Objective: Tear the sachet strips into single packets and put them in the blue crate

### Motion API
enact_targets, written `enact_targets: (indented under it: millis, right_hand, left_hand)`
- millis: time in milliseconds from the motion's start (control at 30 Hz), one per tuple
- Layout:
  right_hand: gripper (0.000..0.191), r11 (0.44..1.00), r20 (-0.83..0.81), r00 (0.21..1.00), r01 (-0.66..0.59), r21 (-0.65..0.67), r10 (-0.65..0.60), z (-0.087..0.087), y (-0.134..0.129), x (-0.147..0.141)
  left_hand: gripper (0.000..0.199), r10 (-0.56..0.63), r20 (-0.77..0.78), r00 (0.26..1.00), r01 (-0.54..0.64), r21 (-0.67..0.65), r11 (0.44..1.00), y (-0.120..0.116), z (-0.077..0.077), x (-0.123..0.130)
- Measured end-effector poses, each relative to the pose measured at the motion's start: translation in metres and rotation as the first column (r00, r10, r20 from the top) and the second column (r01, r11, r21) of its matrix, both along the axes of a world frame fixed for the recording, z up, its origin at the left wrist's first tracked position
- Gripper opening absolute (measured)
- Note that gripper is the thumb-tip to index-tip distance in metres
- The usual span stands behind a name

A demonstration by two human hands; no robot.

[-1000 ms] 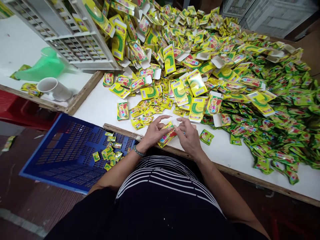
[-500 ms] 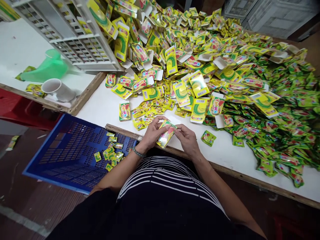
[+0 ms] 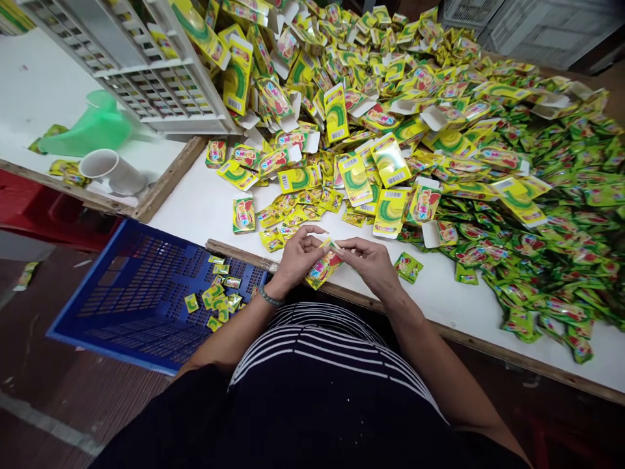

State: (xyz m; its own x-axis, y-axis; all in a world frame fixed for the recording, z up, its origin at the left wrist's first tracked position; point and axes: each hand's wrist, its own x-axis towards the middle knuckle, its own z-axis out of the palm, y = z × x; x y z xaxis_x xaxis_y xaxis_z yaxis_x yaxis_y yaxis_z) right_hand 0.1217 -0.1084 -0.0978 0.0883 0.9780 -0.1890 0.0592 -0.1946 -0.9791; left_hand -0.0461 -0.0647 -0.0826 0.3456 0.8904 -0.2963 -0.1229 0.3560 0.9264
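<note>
Between my hands, just over the table's front edge, is a small yellow-green candy box (image 3: 324, 268) printed with red fruit. My left hand (image 3: 299, 260) wraps its side, thumb across the front. At its top end, the fingertips of my right hand (image 3: 367, 262) pinch the flap. Behind my hands lie several yellow candy sachets (image 3: 297, 212), with a closed-looking box (image 3: 243, 215) standing to their left. One green sachet (image 3: 408, 268) rests to the right of my right hand. Further back spreads a heap of cartons (image 3: 390, 163), many with open flaps.
Green sachets (image 3: 527, 260) pile up on the right. A blue crate (image 3: 131, 306) with several small boxes stands low on the left. At the upper left are a white plastic crate (image 3: 161, 78), a white cup (image 3: 111, 172) and a green plastic object (image 3: 97, 127). Grey crates (image 3: 547, 32) stand behind.
The white flap at the top of the box has been folded down. My right hand has moved slightly left over that end, while my left hand keeps its hold.
</note>
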Motion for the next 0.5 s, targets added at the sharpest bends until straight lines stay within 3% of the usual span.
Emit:
enact_targets:
  millis: [200, 500]
  right_hand:
    - [0.031, 0.985, -0.343, 0.931, 0.079, -0.151, -0.127, -0.002, 0.002, 0.003]
    - [0.026, 0.986, -0.279, 0.955, 0.053, -0.158, -0.096, 0.001, 0.002, 0.014]
  left_hand:
    - [0.051, -0.065, -0.027, 0.998, 0.066, 0.045, 0.997, 0.000, -0.003, 0.001]
    - [0.041, -0.113, -0.039, 0.993, 0.118, 0.179, 0.977, -0.003, -0.001, -0.001]
